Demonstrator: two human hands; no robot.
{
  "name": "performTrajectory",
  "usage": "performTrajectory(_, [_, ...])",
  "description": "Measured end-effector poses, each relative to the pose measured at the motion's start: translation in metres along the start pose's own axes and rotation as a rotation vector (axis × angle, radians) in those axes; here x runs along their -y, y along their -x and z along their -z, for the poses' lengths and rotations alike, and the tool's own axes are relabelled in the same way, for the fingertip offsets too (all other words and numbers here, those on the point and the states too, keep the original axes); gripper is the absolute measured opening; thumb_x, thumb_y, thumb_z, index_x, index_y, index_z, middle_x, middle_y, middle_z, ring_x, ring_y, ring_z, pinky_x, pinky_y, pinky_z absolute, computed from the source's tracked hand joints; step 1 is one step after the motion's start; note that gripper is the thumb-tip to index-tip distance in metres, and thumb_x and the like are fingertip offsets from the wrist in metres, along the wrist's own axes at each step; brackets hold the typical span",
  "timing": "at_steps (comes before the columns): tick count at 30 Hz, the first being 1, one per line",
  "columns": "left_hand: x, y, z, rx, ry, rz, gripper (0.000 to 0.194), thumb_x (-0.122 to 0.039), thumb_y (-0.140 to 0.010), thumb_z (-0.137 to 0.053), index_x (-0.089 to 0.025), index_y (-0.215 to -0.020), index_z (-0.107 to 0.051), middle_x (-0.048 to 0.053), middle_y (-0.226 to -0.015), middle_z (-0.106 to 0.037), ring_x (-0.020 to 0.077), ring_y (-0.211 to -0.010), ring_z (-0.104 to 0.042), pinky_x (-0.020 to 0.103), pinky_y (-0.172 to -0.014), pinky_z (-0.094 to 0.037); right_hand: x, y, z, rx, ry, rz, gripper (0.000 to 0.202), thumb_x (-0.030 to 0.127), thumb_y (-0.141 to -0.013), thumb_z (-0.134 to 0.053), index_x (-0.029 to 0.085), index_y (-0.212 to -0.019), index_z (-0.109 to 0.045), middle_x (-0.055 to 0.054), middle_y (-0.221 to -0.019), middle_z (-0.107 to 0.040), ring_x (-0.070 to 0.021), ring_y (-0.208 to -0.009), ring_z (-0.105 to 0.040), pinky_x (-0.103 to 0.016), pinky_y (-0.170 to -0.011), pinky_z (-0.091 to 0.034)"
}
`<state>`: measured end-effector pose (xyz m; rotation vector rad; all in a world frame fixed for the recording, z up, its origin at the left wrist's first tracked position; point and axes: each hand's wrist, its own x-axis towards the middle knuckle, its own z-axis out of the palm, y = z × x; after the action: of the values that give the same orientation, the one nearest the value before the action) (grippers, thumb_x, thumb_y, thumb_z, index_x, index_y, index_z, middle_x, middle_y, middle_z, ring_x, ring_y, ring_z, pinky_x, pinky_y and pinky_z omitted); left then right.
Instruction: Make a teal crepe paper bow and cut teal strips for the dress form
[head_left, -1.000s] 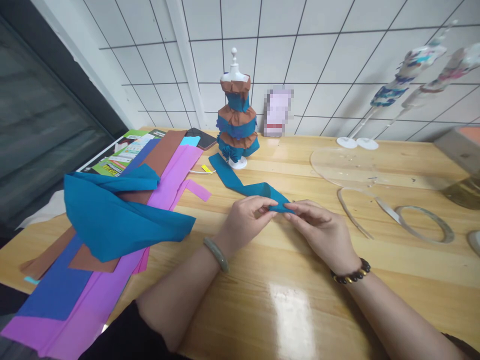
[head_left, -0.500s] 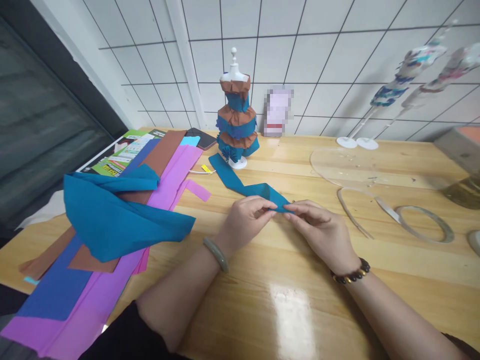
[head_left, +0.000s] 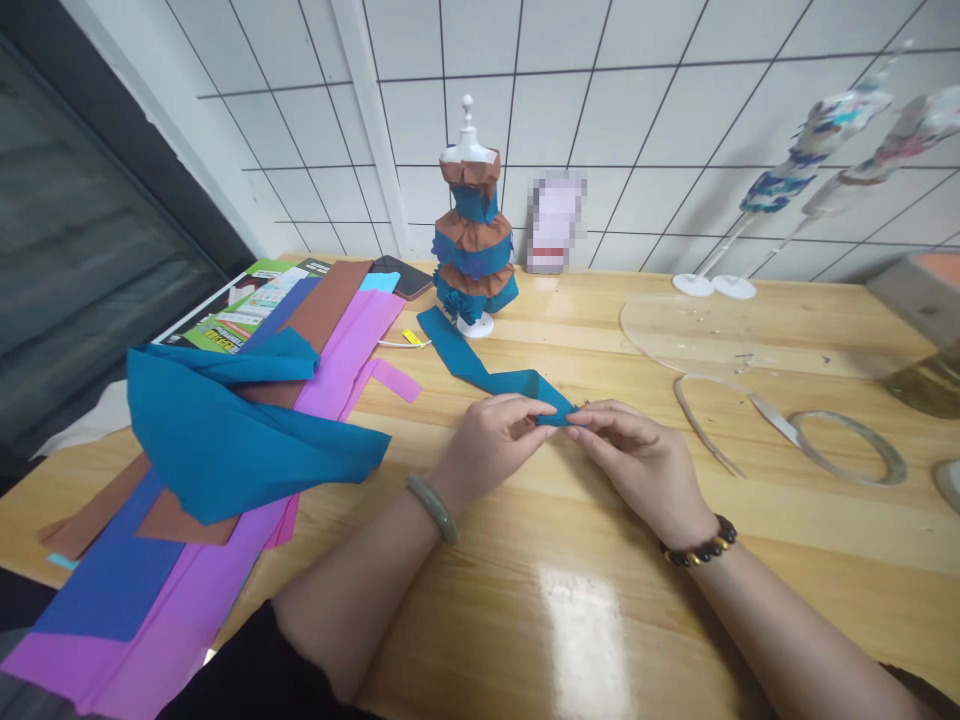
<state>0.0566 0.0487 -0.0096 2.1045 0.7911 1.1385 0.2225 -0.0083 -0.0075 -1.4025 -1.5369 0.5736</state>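
Note:
A long strip of teal crepe paper (head_left: 465,358) runs across the table from the foot of a small dress form to my fingers. My left hand (head_left: 487,445) pinches the strip close to its near end, thumb against fingertips. Right beside it, my right hand (head_left: 645,460) grips the very end between thumb and fingers. The bit of paper between the two hands is short and looks gathered; its exact folds are hidden by my fingertips. Behind the strip stands the dress form (head_left: 472,230), upright on a white base, wrapped in brown and teal paper tiers.
Folded crepe paper (head_left: 247,440) in teal, brown, blue and pink is heaped at left, with a dark phone (head_left: 405,277) behind. On the right lie a clear disc (head_left: 675,335) and a tape ring (head_left: 851,448). Two more dress forms (head_left: 780,180) stand against the tiled wall.
The paper's near end has drawn in slightly to the left between my fingers, and less of it shows. Both hands stay almost in place; everything else is unchanged.

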Motion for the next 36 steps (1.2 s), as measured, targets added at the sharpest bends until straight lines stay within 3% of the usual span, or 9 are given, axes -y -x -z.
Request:
performTrajectory(14, [0.0,0.0,0.001,0.015,0.011,0.006,0.007,-0.016,-0.076,-0.058,-0.018,-0.077,-0.065,0.002,-0.077,-0.069,0.0133,-0.074,-0.063,0.025,-0.071,-0.05,-0.004,0.0,-0.001,-0.002,-0.012,-0.056,0.011,0.028,-0.075,-0.063,0.02,-0.082,-0.068,-0.005,-0.085,-0.067,-0.0193,-0.079,-0.061,-0.036,-0.074,-0.05])
performTrajectory(20, [0.0,0.0,0.0,0.027,0.038,0.03,0.01,-0.019,-0.076,-0.059,-0.018,-0.084,-0.065,0.004,-0.082,-0.069,0.0139,-0.077,-0.064,0.025,-0.073,-0.051,-0.003,0.001,-0.001,0.006,-0.022,-0.07,0.011,0.029,-0.074,-0.064,0.021,-0.081,-0.068,-0.005,-0.084,-0.067,-0.0192,-0.08,-0.061,-0.035,-0.073,-0.05])
performTrajectory(27, [0.0,0.001,-0.001,0.02,0.05,0.029,0.008,-0.018,-0.077,-0.059,-0.018,-0.078,-0.066,0.004,-0.08,-0.069,0.0139,-0.076,-0.064,0.026,-0.072,-0.05,-0.003,0.001,-0.003,0.028,-0.08,-0.129,0.024,0.034,-0.073,-0.064,0.018,-0.09,-0.068,-0.004,-0.074,-0.067,-0.0164,-0.066,-0.06,-0.033,-0.063,-0.052])
performTrajectory(32, [-0.001,0.0,0.0,0.018,0.061,0.053,0.008,-0.018,-0.076,-0.059,-0.017,-0.08,-0.066,0.004,-0.08,-0.069,0.0134,-0.075,-0.064,0.025,-0.071,-0.05,0.002,0.001,-0.002,0.009,-0.104,-0.19,0.019,0.033,-0.069,-0.068,0.02,-0.082,-0.07,-0.005,-0.081,-0.072,-0.0197,-0.076,-0.064,-0.035,-0.072,-0.053])
performTrajectory(36, [0.0,0.001,-0.001,0.014,0.116,0.13,0.01,-0.022,-0.075,-0.06,-0.018,-0.081,-0.066,0.004,-0.081,-0.07,0.0141,-0.074,-0.064,0.025,-0.069,-0.051,0.007,-0.001,-0.001,-0.017,-0.129,-0.247,0.019,0.034,-0.065,-0.071,0.02,-0.077,-0.071,-0.005,-0.078,-0.073,-0.0207,-0.073,-0.066,-0.035,-0.069,-0.054])
